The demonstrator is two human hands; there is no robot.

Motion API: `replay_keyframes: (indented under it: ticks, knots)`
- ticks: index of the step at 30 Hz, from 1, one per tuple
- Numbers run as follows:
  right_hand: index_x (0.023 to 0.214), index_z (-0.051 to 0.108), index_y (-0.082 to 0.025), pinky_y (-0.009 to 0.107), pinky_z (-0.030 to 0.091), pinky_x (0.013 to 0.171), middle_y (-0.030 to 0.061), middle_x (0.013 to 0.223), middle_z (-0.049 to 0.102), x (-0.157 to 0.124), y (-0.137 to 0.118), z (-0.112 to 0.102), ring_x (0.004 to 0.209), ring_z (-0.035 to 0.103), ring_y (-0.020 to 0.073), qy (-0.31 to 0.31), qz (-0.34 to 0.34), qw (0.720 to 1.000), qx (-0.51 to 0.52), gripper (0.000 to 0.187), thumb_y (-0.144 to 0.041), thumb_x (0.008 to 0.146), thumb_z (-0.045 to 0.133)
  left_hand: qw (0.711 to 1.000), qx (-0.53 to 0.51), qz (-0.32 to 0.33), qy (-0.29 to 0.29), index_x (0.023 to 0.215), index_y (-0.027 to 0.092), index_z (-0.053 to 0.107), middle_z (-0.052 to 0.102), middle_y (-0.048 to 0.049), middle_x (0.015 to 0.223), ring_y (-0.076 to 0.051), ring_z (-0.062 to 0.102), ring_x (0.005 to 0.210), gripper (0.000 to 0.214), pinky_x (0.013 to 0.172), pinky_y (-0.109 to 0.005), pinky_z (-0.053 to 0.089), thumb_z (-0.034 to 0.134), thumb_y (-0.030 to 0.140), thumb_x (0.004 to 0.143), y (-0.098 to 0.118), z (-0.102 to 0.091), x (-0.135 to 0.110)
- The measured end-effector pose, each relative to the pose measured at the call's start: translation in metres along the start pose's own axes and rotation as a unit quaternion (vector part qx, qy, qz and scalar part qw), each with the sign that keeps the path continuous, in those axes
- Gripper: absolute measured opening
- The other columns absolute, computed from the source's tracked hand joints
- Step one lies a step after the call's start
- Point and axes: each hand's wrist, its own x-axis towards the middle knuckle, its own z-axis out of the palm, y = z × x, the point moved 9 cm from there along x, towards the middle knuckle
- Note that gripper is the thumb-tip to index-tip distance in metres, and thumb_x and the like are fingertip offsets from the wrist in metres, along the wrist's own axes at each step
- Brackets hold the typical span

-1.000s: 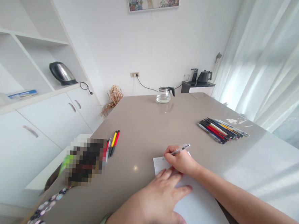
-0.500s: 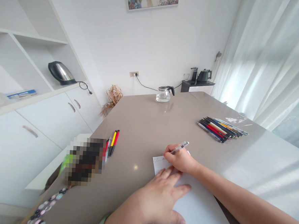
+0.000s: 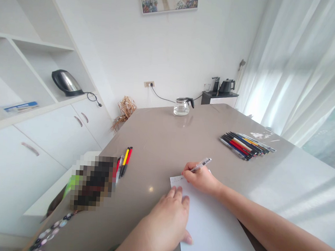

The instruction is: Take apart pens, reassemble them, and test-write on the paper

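A sheet of white paper (image 3: 206,226) lies on the table in front of me, with small dark writing along its top edge. My right hand (image 3: 200,178) is closed around a clear-barrelled pen (image 3: 204,163), its upper end tilted up to the right. The pen's tip is hidden behind my fingers, close to the written line. My left hand (image 3: 167,218) rests flat over the paper's left edge, fingers stretched forward and thumb out to the side; it holds nothing.
A row of many-coloured pens (image 3: 244,146) lies on the table (image 3: 161,140) at right. At left are a few more pens (image 3: 126,161) beside a blurred-out object (image 3: 94,183) with a beaded strap (image 3: 54,230). A glass pot (image 3: 182,106) stands at the far edge.
My left hand has slid left and back on the paper, its fingers drawn closer together, baring more of the sheet. My right hand stays near the top edge with the pen.
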Motion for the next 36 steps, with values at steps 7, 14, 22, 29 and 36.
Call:
replay_keyframes:
  ticks: [7,14,22,29,36]
  knots:
    - [0.058,0.053,-0.018,0.019,0.033,0.045,-0.002,0.054,0.052,0.001,-0.001,0.001,0.052,0.045,0.0095,0.017,-0.016,1.0,-0.019,0.016,-0.02,0.066,0.04,1.0,0.004,0.015,0.025,0.115,0.006,0.044,0.033,-0.0249,0.127,-0.033,0.024,0.12,0.069,0.094,-0.042,0.03,0.066,0.039,0.059,-0.002,0.001,-0.001]
    - [0.056,0.053,-0.018,0.02,0.031,0.045,-0.0025,0.052,0.05,-0.002,-0.001,-0.002,0.051,0.043,0.0096,0.032,-0.006,0.999,-0.017,0.017,-0.022,0.067,0.041,1.0,-0.003,0.004,0.01,0.116,0.007,0.044,0.031,-0.0237,0.128,-0.032,0.023,0.121,0.07,0.095,-0.042,0.028,0.067,0.039,0.058,-0.002,0.001,-0.001]
    - [0.069,0.059,-0.015,0.023,0.034,0.047,0.0028,0.068,0.056,-0.002,0.01,-0.028,0.048,0.041,0.0092,0.087,0.067,0.965,0.236,0.039,-0.042,0.077,0.032,1.0,-0.022,-0.017,-0.01,0.12,0.007,0.041,0.026,-0.0228,0.131,-0.031,0.021,0.122,0.076,0.098,-0.041,0.024,0.069,0.037,0.056,-0.001,-0.002,-0.003]
    - [0.066,0.053,-0.016,0.022,0.032,0.046,-0.0011,0.056,0.048,0.008,0.028,-0.061,0.046,0.038,0.0082,0.123,0.052,0.955,0.265,0.024,-0.041,0.069,0.053,0.999,-0.029,-0.024,-0.023,0.123,0.008,0.037,0.023,-0.0213,0.133,-0.028,0.017,0.124,0.076,0.1,-0.038,0.02,0.067,0.036,0.059,0.0,-0.003,-0.003]
    - [0.104,0.041,-0.028,0.021,0.03,0.041,-0.0067,0.056,0.036,0.004,0.009,-0.064,0.039,0.027,0.0063,0.028,0.039,0.886,0.461,0.041,-0.056,0.076,0.033,0.998,-0.047,-0.031,-0.042,0.123,0.009,0.037,0.023,-0.02,0.134,-0.029,0.015,0.124,0.079,0.1,-0.039,0.019,0.069,0.036,0.056,-0.001,-0.001,-0.003]
